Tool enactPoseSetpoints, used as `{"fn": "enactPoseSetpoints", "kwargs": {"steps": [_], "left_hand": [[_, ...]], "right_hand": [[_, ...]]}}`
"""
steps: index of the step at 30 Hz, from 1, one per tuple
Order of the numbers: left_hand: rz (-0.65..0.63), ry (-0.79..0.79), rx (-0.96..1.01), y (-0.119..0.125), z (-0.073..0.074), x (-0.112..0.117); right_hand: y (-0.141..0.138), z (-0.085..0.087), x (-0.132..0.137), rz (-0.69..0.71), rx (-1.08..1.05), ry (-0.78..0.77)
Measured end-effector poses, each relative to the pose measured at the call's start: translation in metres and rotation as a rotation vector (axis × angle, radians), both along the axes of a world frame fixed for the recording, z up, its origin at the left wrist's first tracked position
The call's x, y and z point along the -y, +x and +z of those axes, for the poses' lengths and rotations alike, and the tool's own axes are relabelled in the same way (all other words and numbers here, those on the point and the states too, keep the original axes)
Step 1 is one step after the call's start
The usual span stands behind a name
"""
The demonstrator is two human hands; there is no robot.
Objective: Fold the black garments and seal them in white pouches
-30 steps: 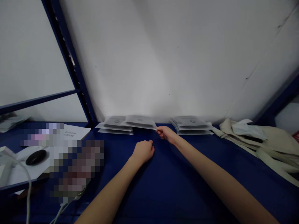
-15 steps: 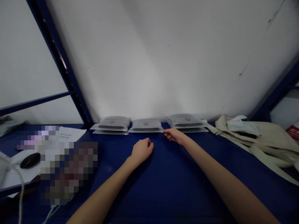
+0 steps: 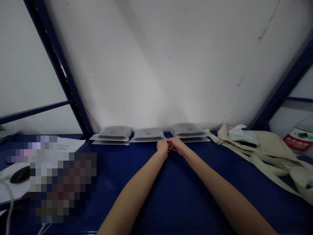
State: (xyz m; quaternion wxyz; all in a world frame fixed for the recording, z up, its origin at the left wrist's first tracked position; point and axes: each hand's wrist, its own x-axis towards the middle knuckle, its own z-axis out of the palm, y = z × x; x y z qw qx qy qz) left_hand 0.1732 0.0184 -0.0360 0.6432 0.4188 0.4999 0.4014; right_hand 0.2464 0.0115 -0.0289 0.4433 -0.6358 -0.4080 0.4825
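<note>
Three lots of grey plastic packets lie along the white back wall on the blue table [image 3: 171,195]: a left stack [image 3: 112,133], a single middle packet [image 3: 148,134] and a right stack [image 3: 188,130]. My two hands meet at the middle packet's front right corner. My right hand [image 3: 176,145] is closed in a pinch at that corner. My left hand [image 3: 162,148] is curled beside it, knuckles up, touching the right hand. Whatever its fingers grip is hidden.
A cream cloth bag [image 3: 264,150] with long straps and a face mask [image 3: 241,134] on it lies at the right. Papers [image 3: 66,144], a black mouse [image 3: 19,174] and a white cable [image 3: 7,199] sit at the left. A dark blue shelf post [image 3: 66,85] rises at the back left.
My right hand carried the packet from the left stack and laid it between the two stacks. My left hand then moved forward from mid-table to join the right hand at its corner.
</note>
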Motion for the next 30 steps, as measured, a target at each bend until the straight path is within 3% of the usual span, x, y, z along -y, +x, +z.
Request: {"fn": "enactPoseSetpoints", "kwargs": {"steps": [4, 9, 21, 26, 30], "left_hand": [[0.121, -0.003, -0.051, -0.003, 0.000, 0.000], [0.161, 0.028, -0.092, -0.026, 0.005, 0.002], [0.264, 0.165, -0.339, -0.139, 0.001, -0.022], [0.211, 0.270, -0.525, -0.145, -0.004, -0.025], [0.178, 0.482, -0.986, -0.141, -0.003, -0.013]], "right_hand": [[-0.003, 0.002, 0.000, -0.033, 0.005, 0.018], [-0.007, 0.004, 0.001, -0.057, 0.005, 0.024], [0.002, 0.003, -0.001, -0.084, 0.028, 0.039], [0.002, 0.001, 0.002, -0.101, 0.113, 0.070], [-0.002, 0.000, 0.003, -0.055, 0.238, 0.079]]}}
